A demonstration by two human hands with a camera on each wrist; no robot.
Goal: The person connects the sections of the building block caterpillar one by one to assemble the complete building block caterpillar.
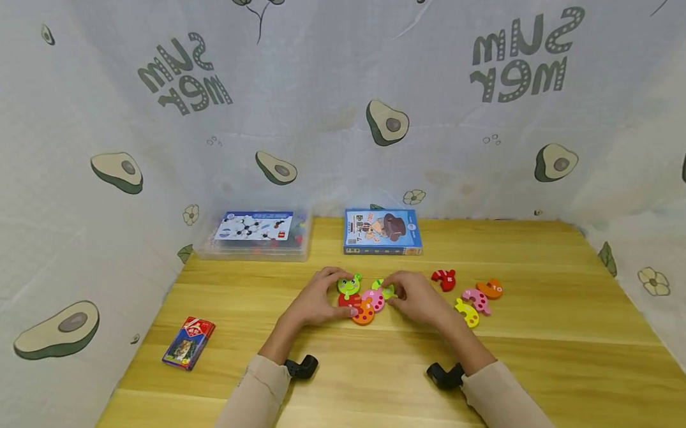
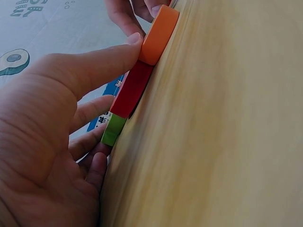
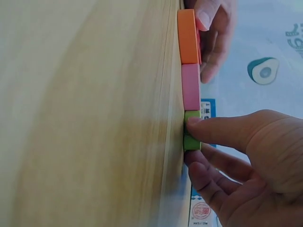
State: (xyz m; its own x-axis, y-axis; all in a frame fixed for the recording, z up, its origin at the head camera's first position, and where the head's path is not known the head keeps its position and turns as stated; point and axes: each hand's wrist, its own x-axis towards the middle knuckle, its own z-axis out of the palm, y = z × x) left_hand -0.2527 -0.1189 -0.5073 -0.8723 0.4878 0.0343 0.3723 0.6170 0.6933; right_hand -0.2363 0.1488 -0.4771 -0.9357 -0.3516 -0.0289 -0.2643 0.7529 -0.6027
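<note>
Caterpillar (image 1: 363, 313) lying in front of blue box (image 1: 382, 230): green head (image 1: 349, 287), red segment (image 2: 132, 87), orange segment (image 2: 160, 35) and pink segment (image 3: 191, 87) linking up. Left hand (image 1: 317, 302) holding head end, fingers half open, curving round, thumb touching orange segment. Right hand (image 1: 421, 298) pinching green segment (image 3: 192, 142), thumb and fingers closing to its width. Four loose segments (image 1: 479, 302) lying front-right of blue box, clear case (image 1: 254, 236) sitting left, card pack (image 1: 188, 343) lying front-left.

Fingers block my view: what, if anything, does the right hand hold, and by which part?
The right hand pinches a green piece by its side edge.
</note>
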